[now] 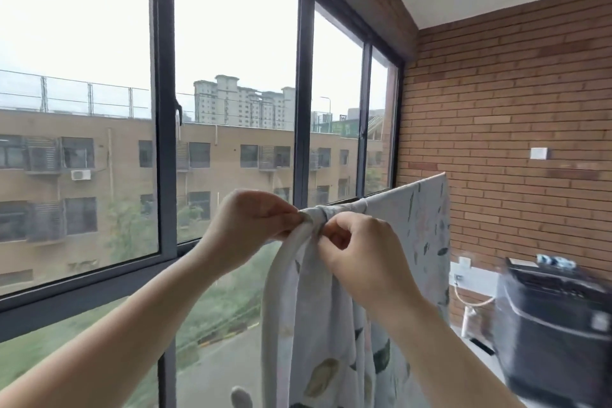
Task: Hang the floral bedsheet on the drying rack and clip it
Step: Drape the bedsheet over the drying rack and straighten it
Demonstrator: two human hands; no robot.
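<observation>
Bright, flat overcast daylight from the window (pixel 231 76) — sky blown out white. Shadows soft and faint. Wide-angle bend at the edges, its bars curve. Dark appliance (pixel 556 325) at right motion-blurred — sheet (pixel 331 325) mid-frame fairly sharp.

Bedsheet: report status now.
Left grip and right grip both pinch the floral bedsheet where it bunches at the top. Far part draped flat. No clip plainly seen. Nothing in the way.

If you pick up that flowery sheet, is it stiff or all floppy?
Probably floppy: the flowery sheet bunches where the left hand and right hand pinch it, and it hangs in soft folds below. It looks thin, so it is likely light. It is only draped, so it might slip if let go.
</observation>
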